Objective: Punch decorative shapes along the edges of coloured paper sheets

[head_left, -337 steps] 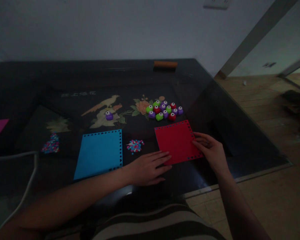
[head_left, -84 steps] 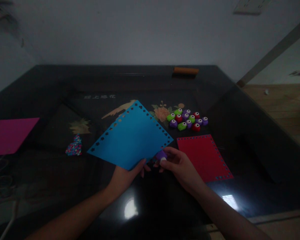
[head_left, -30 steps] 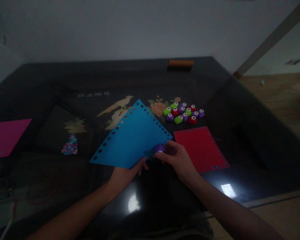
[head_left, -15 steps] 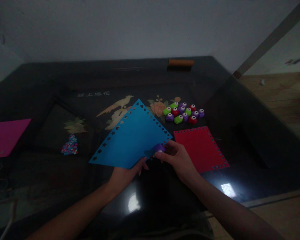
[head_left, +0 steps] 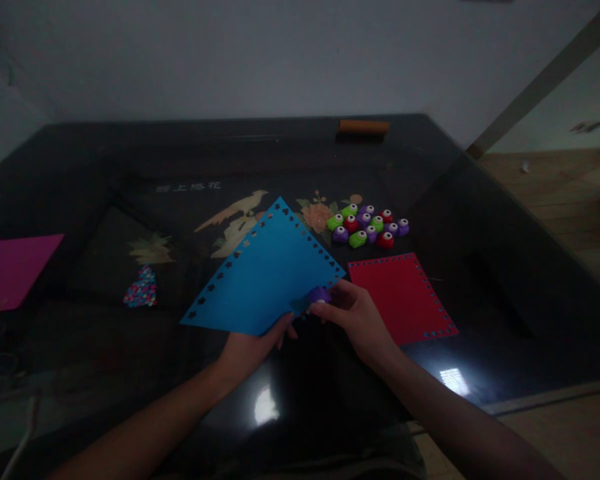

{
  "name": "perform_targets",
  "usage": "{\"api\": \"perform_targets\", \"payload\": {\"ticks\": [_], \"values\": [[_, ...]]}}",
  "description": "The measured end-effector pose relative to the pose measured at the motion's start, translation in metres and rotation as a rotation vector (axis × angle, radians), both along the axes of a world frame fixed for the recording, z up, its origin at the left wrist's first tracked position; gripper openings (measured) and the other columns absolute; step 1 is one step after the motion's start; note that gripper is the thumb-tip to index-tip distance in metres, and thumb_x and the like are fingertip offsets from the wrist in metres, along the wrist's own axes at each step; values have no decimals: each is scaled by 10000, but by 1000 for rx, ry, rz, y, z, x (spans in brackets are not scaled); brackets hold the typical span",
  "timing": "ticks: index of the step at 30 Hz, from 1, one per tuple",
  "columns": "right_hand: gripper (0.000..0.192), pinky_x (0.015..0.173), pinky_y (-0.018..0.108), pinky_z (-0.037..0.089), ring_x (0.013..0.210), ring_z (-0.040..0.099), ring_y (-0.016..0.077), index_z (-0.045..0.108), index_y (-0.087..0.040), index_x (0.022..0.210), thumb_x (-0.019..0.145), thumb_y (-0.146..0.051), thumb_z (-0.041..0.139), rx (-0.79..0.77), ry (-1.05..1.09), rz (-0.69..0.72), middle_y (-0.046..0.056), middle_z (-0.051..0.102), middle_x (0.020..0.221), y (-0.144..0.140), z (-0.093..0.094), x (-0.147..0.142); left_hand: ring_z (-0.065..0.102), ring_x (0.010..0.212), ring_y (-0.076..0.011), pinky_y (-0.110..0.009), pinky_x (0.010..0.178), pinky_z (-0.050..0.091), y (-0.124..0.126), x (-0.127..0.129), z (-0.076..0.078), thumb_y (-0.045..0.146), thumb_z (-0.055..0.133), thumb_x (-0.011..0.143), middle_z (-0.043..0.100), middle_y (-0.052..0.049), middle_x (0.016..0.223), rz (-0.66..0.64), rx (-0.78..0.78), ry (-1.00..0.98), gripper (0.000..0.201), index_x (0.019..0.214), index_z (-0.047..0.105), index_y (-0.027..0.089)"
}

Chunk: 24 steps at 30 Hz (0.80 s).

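A blue sheet of paper (head_left: 265, 277), turned cornerwise, has small punched shapes along its two far edges and part of its near right edge. My left hand (head_left: 263, 343) grips its near edge, thumb on top and fingers beneath. In my right hand (head_left: 353, 313) is a purple craft punch (head_left: 319, 295), pinched between thumb and fingers at the sheet's near right edge. The punch's slot is hidden from me. To the right lies a red sheet of paper (head_left: 395, 293), with holes along its far, right and part of its near edge.
Several green, red and purple craft punches (head_left: 365, 223) stand grouped beyond the red sheet. Left are a heap of coloured bits (head_left: 141, 288) and pink paper (head_left: 15, 270). An orange-brown roll (head_left: 363, 127) lies at the back of the dark glossy table (head_left: 290, 153).
The view has shifted very slightly. Both hands, the blue sheet and the purple punch keep almost the same position, with the same holds.
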State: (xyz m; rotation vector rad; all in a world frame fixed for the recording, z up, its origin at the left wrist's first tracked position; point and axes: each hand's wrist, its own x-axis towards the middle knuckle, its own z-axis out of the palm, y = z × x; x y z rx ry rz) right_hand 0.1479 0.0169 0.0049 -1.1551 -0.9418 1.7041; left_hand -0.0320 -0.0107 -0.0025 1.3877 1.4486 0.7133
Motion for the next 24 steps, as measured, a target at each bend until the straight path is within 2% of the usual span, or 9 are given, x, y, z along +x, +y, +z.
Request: {"api": "perform_targets", "payload": {"ticks": [7, 13, 24], "values": [[284, 666, 296, 513, 707, 642, 162, 686, -221, 812, 566, -255, 822, 8, -3, -2, 5, 713, 792, 1, 1, -1, 524, 478, -134, -280, 579, 457, 1, 0, 1, 402, 491, 813, 541, 19, 469, -14, 12, 22, 339, 583, 627, 194], [317, 699, 310, 518, 743, 649, 169, 691, -223, 875, 584, -255, 812, 20, 18, 3, 15, 724, 855, 1, 1, -1, 529, 488, -136, -290, 613, 467, 0, 0, 0, 418, 491, 797, 543, 19, 476, -4, -8, 31, 339, 564, 609, 201], [296, 730, 319, 512, 737, 646, 168, 692, -226, 840, 576, -266, 821, 30, 52, -14, -1, 714, 815, 0, -2, -2, 535, 496, -140, -291, 608, 463, 0, 1, 0, 420, 489, 810, 545, 19, 487, -16, -9, 31, 345, 566, 599, 203]]}}
